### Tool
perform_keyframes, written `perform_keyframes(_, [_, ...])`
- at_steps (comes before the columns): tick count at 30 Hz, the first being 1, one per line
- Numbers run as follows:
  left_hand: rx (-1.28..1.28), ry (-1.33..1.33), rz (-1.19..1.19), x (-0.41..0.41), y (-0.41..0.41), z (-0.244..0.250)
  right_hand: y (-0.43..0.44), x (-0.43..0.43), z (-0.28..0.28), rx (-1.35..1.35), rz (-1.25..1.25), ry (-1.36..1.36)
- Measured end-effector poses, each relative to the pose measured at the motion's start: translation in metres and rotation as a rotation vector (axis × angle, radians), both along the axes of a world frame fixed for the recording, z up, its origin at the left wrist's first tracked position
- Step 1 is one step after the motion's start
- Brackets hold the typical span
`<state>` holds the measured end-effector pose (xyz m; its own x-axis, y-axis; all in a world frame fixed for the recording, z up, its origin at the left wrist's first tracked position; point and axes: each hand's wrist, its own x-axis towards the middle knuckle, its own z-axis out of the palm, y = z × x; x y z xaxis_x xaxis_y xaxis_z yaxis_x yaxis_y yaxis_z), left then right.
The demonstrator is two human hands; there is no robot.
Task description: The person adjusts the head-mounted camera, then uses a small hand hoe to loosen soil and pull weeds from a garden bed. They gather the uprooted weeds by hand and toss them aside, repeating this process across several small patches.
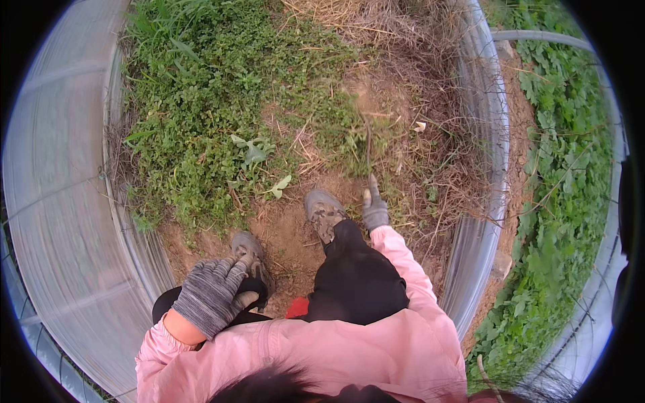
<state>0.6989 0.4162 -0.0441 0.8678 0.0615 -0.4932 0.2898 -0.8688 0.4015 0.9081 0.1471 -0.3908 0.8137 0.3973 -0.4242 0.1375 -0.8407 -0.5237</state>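
Note:
My left hand (211, 292), in a grey knit glove, rests palm down on my left knee with its fingers extended and nothing held. My right hand (375, 209), gloved too, is closed around a thin, dark hand tool (368, 143) in front of my right shoe. The tool reaches forward over the weeds; its far end is blurred, so I cannot tell whether it is a sickle or a hoe. Low green weeds (201, 131) cover the ground ahead and to the left. Near my feet lie a pale lobed leaf (253, 151) and a smaller leaf (279, 187).
Plastic greenhouse sheeting (65, 176) rises on the left, and a rolled plastic edge (496, 126) runs along the right. Dry brown stems (428, 65) lie beside it. Beyond grow leafy green plants (559, 201). Bare soil (287, 252) lies between my camouflage shoes (322, 211). Something red (297, 307) shows beneath me.

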Motion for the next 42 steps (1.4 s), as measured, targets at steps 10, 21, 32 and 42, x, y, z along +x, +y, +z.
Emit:
perform_keyframes(10, [-0.016, 0.012, -0.051, 0.001, -0.008, -0.003, 0.017, 0.025, -0.024, -0.045, 0.064, -0.165])
perform_keyframes(21, [-0.030, 0.042, 0.030, -0.011, -0.016, 0.002, -0.145, -0.087, 0.044, 0.119, -0.319, 0.087])
perform_keyframes(32, [-0.033, 0.052, -0.025, -0.013, -0.025, 0.002, -0.154, -0.067, 0.061, 0.240, -0.757, -0.015])
perform_keyframes(42, [-0.079, 0.172, 0.030, 0.004, -0.019, 0.008, 0.020, 0.039, 0.052, 0.080, -0.155, -0.130])
